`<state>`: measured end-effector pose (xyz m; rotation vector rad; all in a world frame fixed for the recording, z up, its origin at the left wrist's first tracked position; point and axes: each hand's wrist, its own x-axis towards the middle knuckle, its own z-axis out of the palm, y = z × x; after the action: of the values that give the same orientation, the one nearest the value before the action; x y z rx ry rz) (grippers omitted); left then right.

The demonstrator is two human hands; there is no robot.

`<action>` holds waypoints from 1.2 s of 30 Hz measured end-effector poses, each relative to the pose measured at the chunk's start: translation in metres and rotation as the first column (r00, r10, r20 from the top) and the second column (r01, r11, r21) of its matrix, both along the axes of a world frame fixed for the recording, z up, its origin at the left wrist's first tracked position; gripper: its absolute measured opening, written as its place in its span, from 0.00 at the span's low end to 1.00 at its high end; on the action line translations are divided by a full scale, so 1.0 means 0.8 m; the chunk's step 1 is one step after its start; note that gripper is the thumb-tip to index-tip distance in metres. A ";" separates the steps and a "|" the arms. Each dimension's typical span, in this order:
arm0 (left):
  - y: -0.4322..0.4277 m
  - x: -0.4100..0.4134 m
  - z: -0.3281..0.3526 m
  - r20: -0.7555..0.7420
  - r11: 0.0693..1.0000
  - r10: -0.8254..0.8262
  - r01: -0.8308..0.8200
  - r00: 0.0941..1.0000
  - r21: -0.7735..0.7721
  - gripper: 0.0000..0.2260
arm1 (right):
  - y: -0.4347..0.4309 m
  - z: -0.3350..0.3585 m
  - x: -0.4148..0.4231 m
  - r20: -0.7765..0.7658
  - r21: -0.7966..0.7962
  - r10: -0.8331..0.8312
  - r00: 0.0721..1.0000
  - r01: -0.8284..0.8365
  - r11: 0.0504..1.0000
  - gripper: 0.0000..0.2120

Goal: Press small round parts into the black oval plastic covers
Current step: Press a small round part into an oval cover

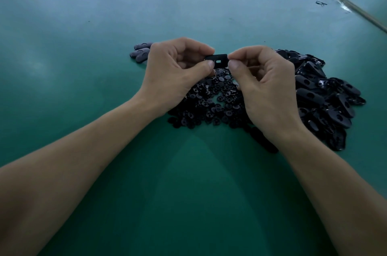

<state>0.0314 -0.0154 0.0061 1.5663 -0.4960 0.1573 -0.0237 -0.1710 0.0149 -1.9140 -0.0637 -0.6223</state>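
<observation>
No text, label or number can be read anywhere.

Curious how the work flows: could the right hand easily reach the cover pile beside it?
Probably yes: the cover pile lies right beside the right hand, nothing between them, though it first must release the held cover.

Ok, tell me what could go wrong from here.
The left hand and right hand pinch the black cover only by its ends, so pressing might make it slip or flip. It is held above the pile of round parts; anything dropped could get lost among them. The pile of covers lies close beside, so parts may mix.
</observation>
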 end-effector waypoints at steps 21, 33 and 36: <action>0.001 -0.003 -0.001 0.072 0.996 -0.043 0.036 0.997 0.086 0.10 | 0.005 0.005 -0.006 -0.008 -0.145 -0.050 0.999 0.049 0.988 0.07; -0.001 -0.007 -0.002 0.135 0.982 -0.093 0.068 0.987 0.178 0.12 | 0.007 0.009 -0.012 -0.015 -0.253 -0.147 0.989 0.139 0.957 0.16; -0.001 -0.007 -0.003 0.208 0.971 -0.038 -0.014 0.977 0.241 0.11 | 0.009 0.007 -0.013 -0.006 -0.304 -0.152 0.988 0.143 0.942 0.14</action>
<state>0.0259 -0.0166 0.0037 1.7935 -0.7129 0.2642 -0.0339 -0.1640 0.0202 -2.2409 0.0044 -0.7167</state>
